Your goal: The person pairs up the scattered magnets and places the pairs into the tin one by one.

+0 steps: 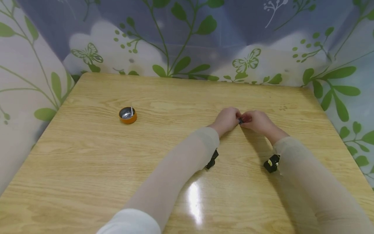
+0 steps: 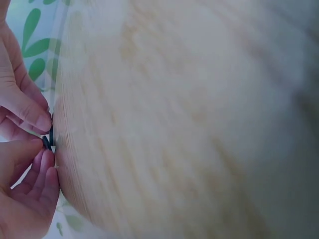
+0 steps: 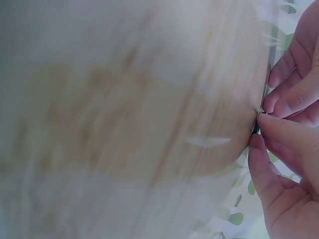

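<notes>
Both hands meet over the right part of the table, fingertips almost together. A small, thin dark piece (image 1: 241, 121) sits between them, largely covered by fingers; its exact kind I cannot tell. My left hand (image 1: 227, 119) pinches it from the left between thumb and fingers. From the other side, my right hand (image 1: 256, 121) pinches it too. In the left wrist view the dark piece (image 2: 51, 133) shows as narrow dark strips at the fingertips. The right wrist view shows only a sliver of the dark piece (image 3: 256, 125) between the two thumbs.
An orange bowl (image 1: 128, 120) with a shiny metal inside stands at the left of the wooden table (image 1: 163, 100). A small whitish strip (image 1: 132, 111) leans inside it. Black wrist-camera mounts hang below both sleeves. Leaf-patterned cloth (image 1: 187, 39) encloses the table's back and sides.
</notes>
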A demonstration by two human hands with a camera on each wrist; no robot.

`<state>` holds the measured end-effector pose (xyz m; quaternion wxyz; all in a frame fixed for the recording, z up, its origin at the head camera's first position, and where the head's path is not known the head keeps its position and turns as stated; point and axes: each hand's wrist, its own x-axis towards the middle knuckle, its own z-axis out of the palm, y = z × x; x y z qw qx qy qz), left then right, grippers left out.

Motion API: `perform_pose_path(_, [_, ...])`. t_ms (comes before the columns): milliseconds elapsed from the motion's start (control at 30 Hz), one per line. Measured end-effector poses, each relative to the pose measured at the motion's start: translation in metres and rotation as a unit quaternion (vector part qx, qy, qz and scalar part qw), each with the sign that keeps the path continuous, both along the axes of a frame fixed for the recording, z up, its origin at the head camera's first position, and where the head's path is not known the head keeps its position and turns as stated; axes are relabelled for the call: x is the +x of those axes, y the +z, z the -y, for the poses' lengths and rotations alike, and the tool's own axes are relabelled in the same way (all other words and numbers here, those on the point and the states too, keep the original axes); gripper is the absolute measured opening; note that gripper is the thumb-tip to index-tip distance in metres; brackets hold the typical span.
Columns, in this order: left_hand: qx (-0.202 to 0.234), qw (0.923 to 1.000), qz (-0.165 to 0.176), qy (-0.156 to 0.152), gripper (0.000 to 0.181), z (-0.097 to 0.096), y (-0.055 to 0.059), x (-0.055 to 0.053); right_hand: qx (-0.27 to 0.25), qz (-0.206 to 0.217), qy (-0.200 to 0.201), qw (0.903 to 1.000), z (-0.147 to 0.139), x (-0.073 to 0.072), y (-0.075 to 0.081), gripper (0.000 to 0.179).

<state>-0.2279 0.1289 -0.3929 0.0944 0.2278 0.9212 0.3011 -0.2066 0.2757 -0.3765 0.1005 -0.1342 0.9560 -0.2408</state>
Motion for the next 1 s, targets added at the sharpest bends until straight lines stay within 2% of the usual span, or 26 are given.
perform_pose_path(333, [0.073,0.9968,0.033,-0.005,0.014,0.008,-0.002,0.001,0.018,0.002,-0.009,0.9998,0.003,-0.001,0.002,0.019])
perform_pose_path(500, [0.131,0.9893,0.062,-0.014,0.014,0.021,-0.003,0.005,0.031,0.010,-0.013,0.9994,0.003,-0.001,0.004,0.019])
perform_pose_path(767, [0.191,0.9752,0.111,-0.005,0.020,0.067,0.006,0.011,0.058,0.009,0.016,0.9982,0.007,-0.001,0.009,0.033])
perform_pose_path(1000, [0.232,0.9606,0.151,0.026,0.023,0.119,0.006,0.014,0.080,0.007,0.024,0.9964,0.009,0.001,0.008,0.026])
